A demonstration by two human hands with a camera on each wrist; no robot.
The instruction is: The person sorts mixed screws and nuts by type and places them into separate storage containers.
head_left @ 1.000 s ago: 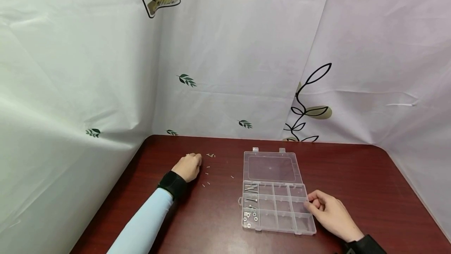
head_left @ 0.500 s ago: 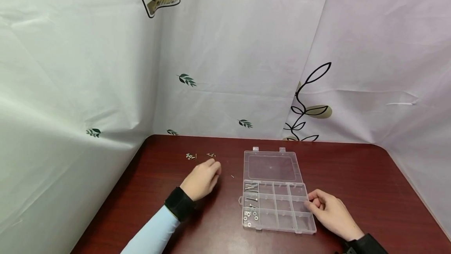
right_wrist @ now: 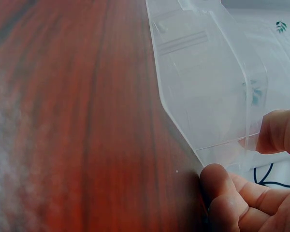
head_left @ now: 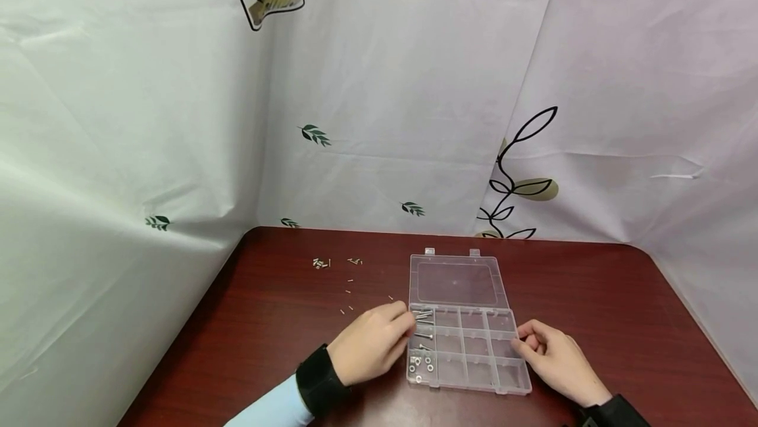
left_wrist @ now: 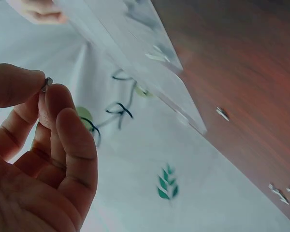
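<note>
A clear plastic compartment box [head_left: 476, 351] lies on the table, its lid [head_left: 454, 282] laid back. Its left column holds long screws [head_left: 422, 314] at the back, a few more screws [head_left: 423, 335] in the middle and several nuts [head_left: 418, 361] in front. My left hand [head_left: 373, 341] is at the box's left edge. Between thumb and fingertip it pinches a small silver metal piece [left_wrist: 47, 84], mostly covered by the fingers. My right hand [head_left: 556, 358] grips the box's right wall, the thumb [right_wrist: 279, 133] over the rim and fingers outside.
Small fasteners [head_left: 321, 263] lie in a pile at the table's back left, with a second small group [head_left: 354, 261] beside them. Several loose tiny screws [head_left: 348, 291] are scattered left of the box. A white printed cloth [head_left: 379, 118] hangs behind the table.
My left hand has travelled from the pile at the back left, rightward and nearer, to the box's left edge. The right hand and the box have stayed in place.
</note>
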